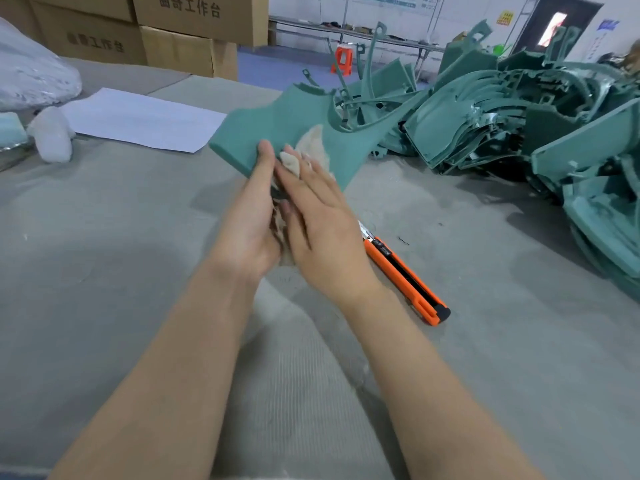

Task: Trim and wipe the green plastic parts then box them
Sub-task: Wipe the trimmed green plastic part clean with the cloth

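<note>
On green part (294, 112), right hand (322, 230) presses cloth (290, 162).

Over the middle of the tabletop (104, 237), the left hand (249, 216) sits just left of the right hand (322, 237), both at the near edge of the plastic part (277, 123), with the cloth (313, 143) on the part under the right hand. The knife (405, 275) lies just right of them. The heap of parts (519, 126) is far right, the sheet of paper (138, 119) back left, and the cardboard boxes (173, 39) behind it.
</note>
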Motion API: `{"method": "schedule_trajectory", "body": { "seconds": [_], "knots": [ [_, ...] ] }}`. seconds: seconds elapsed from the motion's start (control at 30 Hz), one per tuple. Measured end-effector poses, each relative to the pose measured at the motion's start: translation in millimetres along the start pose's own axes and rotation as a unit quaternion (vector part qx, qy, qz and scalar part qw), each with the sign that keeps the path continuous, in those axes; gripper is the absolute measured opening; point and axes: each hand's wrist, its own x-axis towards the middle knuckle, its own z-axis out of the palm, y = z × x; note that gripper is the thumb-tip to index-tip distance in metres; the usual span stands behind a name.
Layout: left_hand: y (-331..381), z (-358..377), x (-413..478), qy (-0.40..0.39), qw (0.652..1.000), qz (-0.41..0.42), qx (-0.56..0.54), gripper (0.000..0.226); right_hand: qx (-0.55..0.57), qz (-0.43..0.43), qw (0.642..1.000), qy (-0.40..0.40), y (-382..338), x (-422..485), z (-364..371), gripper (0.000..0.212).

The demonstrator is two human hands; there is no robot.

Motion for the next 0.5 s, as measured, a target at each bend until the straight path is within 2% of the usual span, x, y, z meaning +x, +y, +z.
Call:
{"method": "schedule_trajectory", "body": {
  "seconds": [0.1, 0.17, 0.23, 0.4, 0.5],
  "knots": [
    [-1.2, -1.4, 1.1, -0.006, 1.000, 0.002, -0.011, 0.045, 0.003, 0.026, 1.000, 0.013, 5.1, 3.1, 0.0, 0.041],
    [-8.7, 1.6, 1.3, -0.001, 1.000, 0.009, 0.018, 0.039, 0.036, 0.113, 0.991, 0.063, 14.7, 11.0, -5.6, 0.038],
    [-16.8, 3.3, 1.6, 0.001, 0.999, 0.010, 0.043, 0.036, 0.046, 0.178, 0.981, 0.067, 22.5, 13.8, -9.0, 0.039],
    [-10.0, -3.6, 4.0, 0.032, 0.999, 0.007, 0.001, 0.040, 0.075, 0.073, 0.994, -0.015, -5.4, -1.4, 7.1, 0.045],
    [-6.2, -3.3, 2.0, 0.012, 1.000, 0.009, -0.016, 0.042, 0.058, 0.090, 0.992, 0.064, 2.6, 4.5, 6.3, 0.047]
  ]
}}
